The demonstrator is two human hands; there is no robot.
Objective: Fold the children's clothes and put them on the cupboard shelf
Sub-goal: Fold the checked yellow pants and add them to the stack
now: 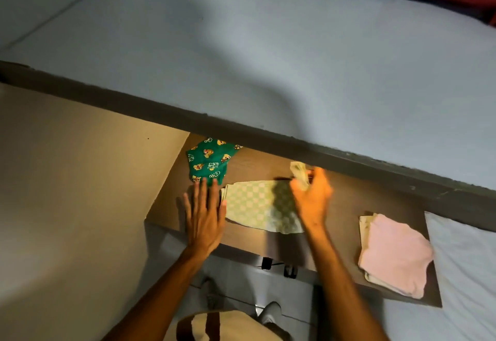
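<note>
Green-checked garment (257, 206) flat on the brown shelf (349, 195), between printed green piece (210, 162) and pink folded pile (394, 254). Left hand (205, 219) spread flat beside its edge, gripping nothing; right hand (312, 195) pinching a small pale cloth (299, 171). Likely snag — dragging the checked fold open.

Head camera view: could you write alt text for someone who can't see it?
A person's left hand lies flat beside a folded green-checked cloth on a wooden cupboard shelf, while the right hand lifts a small pale garment above it. A green cartoon-print garment lies behind, a folded pink pile to the right.
</note>
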